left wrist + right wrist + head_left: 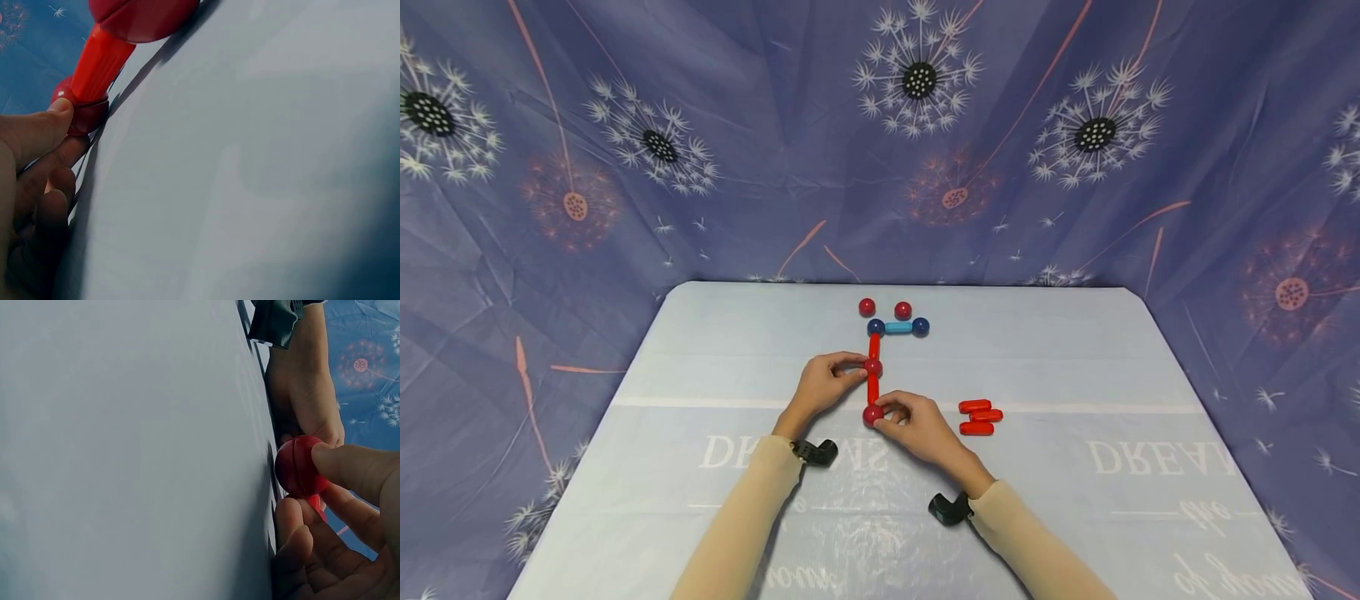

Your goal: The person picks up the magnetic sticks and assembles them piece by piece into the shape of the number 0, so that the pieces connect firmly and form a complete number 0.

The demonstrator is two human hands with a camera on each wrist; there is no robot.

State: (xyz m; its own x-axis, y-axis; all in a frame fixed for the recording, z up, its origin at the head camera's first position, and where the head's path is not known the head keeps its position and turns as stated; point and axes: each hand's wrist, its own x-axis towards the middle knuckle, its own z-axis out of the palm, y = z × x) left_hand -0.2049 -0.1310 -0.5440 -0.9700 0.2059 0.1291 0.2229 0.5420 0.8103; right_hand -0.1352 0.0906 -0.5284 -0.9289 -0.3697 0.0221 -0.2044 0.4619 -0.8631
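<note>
Plainly, what I steer by from my station is the line of the short, glossy red plastic-looking rod [873, 390] between the two hands: its long axis runs straight away from the person, with a ball at either end. At its near end sits a shiny, grooved red ball [873, 416], pinched between the thumb and fingers of the right hand [917, 423], which comes in from the right. At its far end is a matching red middle ball [872, 367], which the left hand [827, 382] pinches from the left side. Beyond that, a second red rod [874, 347] carries nearly the same line on to a dark blue ball [876, 327], where a light blue rod [898, 327] turns off rightward to another dark blue ball [921, 327]. I judge that keeping the two gripped balls in line with the rod matters most, as a sideways push could skew the joint; I cannot tell how firmly the ends are seated. Three loose red rods [983, 416] lie to the right, nearer the right hand.
</note>
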